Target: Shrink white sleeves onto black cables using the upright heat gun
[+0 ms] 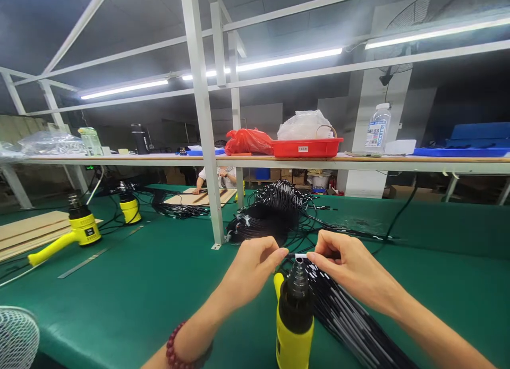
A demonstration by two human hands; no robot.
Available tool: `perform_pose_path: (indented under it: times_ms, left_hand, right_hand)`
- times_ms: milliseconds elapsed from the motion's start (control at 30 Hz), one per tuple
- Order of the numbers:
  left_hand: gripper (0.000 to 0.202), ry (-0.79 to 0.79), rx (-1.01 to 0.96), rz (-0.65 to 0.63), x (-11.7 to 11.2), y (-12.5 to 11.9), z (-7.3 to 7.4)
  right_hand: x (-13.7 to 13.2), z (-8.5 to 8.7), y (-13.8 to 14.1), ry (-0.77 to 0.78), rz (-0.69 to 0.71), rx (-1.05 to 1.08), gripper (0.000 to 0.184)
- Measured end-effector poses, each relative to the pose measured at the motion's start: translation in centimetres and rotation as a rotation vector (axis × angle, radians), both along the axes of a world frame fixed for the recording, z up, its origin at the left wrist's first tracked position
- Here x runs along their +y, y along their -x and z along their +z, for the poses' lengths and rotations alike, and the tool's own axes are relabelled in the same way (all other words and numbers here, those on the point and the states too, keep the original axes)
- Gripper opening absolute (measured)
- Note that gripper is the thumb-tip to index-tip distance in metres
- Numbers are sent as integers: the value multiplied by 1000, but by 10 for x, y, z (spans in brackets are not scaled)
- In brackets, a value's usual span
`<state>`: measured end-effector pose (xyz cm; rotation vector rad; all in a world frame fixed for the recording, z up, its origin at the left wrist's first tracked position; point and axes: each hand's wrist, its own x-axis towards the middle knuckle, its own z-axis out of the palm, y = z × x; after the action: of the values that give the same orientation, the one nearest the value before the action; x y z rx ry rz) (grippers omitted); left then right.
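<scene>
Both hands pinched on 1 thin black cable (291, 255): left hand (252, 265) has it at the left, right hand (353, 260) at the right, thumb and forefinger closed on each side. White sleeve (300, 256) on the cable sits in the short gap between the 2 grips, right fingertips at its right end, directly above the nozzle of the upright yellow heat gun (295, 326). Can't tell if sleeve touches nozzle. Cable bundle (354, 321) lies just right of the gun on the green table (151, 300), under the right hand. Writing: red tray (330, 148) on the shelf has a white label, characters too small to read; clear bottle (377, 127) has a blue-and-white label, text not legible; dark label on the far-left heat gun (82, 232), also unreadable.
</scene>
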<state>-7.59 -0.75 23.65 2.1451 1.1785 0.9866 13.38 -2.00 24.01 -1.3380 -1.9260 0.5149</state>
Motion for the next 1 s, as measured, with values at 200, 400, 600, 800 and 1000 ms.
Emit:
perform_pose_path:
  times_ms: [200,400,600,800,1000]
  left_hand:
    - [33,7,-25,4,-1,-3,2]
    - [20,34,-101,-37,-1,0,2]
    - [40,19,19,-4,1,2,1]
    - [54,20,63,-19,5,3,-5]
    - [37,29,-38,-61,3,4,0]
  right_hand:
    - [-2,-1,-1,12,5,13,27]
    - [-9,7,-5,9,43,-79,32]
    - [-11,8,-5,0,62,-91,32]
    - [-10,8,-6,-16,66,-83,30]
    - [-8,8,-7,-9,87,-55,25]
